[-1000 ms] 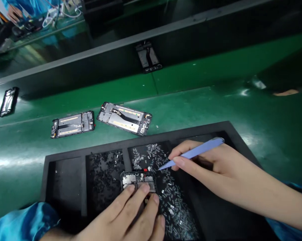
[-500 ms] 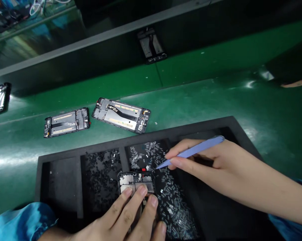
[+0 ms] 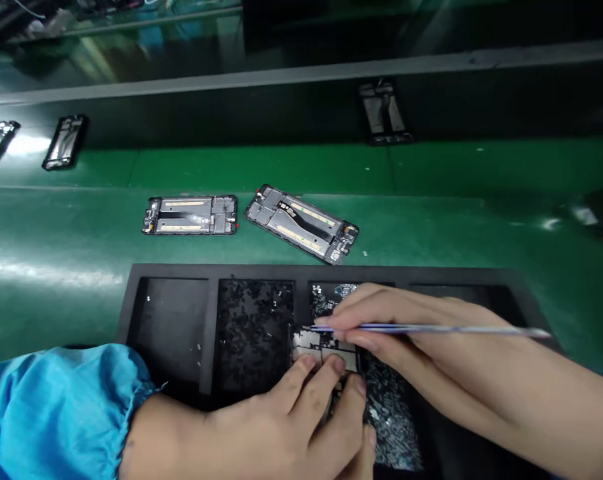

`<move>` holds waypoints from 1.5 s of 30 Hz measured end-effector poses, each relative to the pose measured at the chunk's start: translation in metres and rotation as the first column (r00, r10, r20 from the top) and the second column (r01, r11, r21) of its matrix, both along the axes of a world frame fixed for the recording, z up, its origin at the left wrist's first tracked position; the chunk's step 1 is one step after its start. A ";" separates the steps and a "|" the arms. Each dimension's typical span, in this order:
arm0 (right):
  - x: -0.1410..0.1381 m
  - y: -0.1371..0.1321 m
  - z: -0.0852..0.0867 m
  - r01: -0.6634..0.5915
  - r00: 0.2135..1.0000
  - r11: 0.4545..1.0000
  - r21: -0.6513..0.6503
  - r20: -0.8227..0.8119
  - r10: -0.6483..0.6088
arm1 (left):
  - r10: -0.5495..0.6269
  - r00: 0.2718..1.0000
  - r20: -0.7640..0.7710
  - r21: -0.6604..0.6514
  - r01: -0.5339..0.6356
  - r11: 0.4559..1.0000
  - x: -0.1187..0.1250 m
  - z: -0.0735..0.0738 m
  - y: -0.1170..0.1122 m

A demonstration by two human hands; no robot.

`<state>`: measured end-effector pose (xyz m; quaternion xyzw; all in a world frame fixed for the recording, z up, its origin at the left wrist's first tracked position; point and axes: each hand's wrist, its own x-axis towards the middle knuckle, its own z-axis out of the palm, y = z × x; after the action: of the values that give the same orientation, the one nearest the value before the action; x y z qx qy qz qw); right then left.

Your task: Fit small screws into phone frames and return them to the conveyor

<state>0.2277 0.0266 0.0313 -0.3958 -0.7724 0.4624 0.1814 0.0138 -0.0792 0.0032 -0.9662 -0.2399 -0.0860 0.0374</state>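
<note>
The left hand (image 3: 276, 427), fingers spread and open, presses a metal-plated phone frame (image 3: 326, 347) against the black foam tray (image 3: 181, 272); the right hand (image 3: 431, 353) pinches slim blue tweezers (image 3: 431, 328), tips at the frame's far edge; two more phone frames (image 3: 190, 215) lie beyond on the glossy green mat (image 3: 56, 230).

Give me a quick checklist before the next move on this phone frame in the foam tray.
Phone frame steadied: ok, left hand fingers on it.
Blue pointed tool gripped: ok, pinched in right hand.
Tool tip touching frame: cannot tell, it sits right at the upper edge.
Frame lying flat: cannot tell, fingers hide it.
Small silvery parts clear of frame: not ok, they lie right beside it in the foam tray.
</note>
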 end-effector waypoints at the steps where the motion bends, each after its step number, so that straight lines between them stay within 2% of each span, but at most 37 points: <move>1: -0.006 0.003 0.000 -0.085 0.996 0.995 0.043 0.014 0.085 | 0.002 1.000 0.016 0.006 -0.003 1.000 0.001 -0.001 0.000; 3: -0.013 0.008 -0.001 -0.198 0.980 0.973 0.121 0.055 0.192 | 0.012 0.999 0.048 0.014 -0.012 1.000 0.002 -0.003 0.000; 4: -0.013 0.009 -0.001 -0.211 0.976 0.967 0.140 0.073 0.203 | 0.017 0.998 0.065 0.017 -0.018 1.000 0.002 -0.004 0.000; 8: -0.007 0.009 -0.004 -0.213 0.975 0.962 0.169 0.106 0.198 | 0.038 0.995 0.088 0.012 -0.040 0.999 0.003 -0.006 -0.001; 13: -0.004 0.006 -0.008 -0.235 0.966 0.962 0.142 0.141 0.215 | 0.035 0.995 0.088 0.017 -0.037 0.999 0.003 -0.007 -0.002; 23: 0.001 0.003 -0.007 -0.268 0.958 0.942 0.202 0.156 0.239 | 0.061 0.993 0.103 0.025 -0.064 0.998 0.005 -0.008 -0.004; 25: 0.002 0.001 -0.009 -0.311 0.945 0.923 0.225 0.173 0.277 | 0.050 0.994 0.093 0.032 -0.054 0.998 0.004 -0.006 -0.002; 30: 0.005 -0.001 -0.011 -0.435 0.900 0.834 0.339 0.192 0.391 | 0.007 0.999 0.034 0.056 -0.009 0.998 0.003 -0.006 0.001; 32: 0.006 -0.001 -0.008 -0.351 0.936 0.861 0.369 0.169 0.309 | 0.015 0.999 0.040 0.068 -0.017 0.998 0.003 -0.006 0.002; 34: 0.004 0.000 -0.006 -0.155 0.988 0.909 0.388 0.067 0.140 | 0.021 0.999 0.044 0.080 -0.024 0.996 0.003 -0.005 0.003; 36: -0.002 0.004 -0.005 0.032 0.998 0.936 0.350 -0.058 -0.013 | 0.026 0.999 0.038 0.091 -0.030 0.995 0.003 -0.003 0.003; 37: -0.008 0.007 -0.005 0.062 0.995 0.948 0.313 -0.091 -0.035 | 0.031 0.999 0.037 0.098 -0.034 0.995 0.003 -0.002 0.003; 40: -0.026 0.020 -0.012 -0.049 0.993 0.969 0.240 -0.092 0.073 | 0.077 0.996 0.048 0.118 -0.082 0.990 0.004 -0.003 0.001; 42: -0.037 0.028 -0.019 -0.136 0.982 0.952 0.275 -0.087 0.166 | 0.135 0.988 0.072 0.135 -0.144 0.980 0.006 -0.008 -0.002; 45: -0.043 0.034 -0.032 -0.193 0.969 0.918 0.347 -0.078 0.234 | 0.192 0.976 0.104 0.145 -0.206 0.968 0.010 -0.016 -0.006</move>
<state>0.1848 0.0609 -0.0005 -0.2441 -0.8665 0.3632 0.2401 0.0238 -0.0855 -0.0131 -0.9266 -0.3296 -0.1434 0.1102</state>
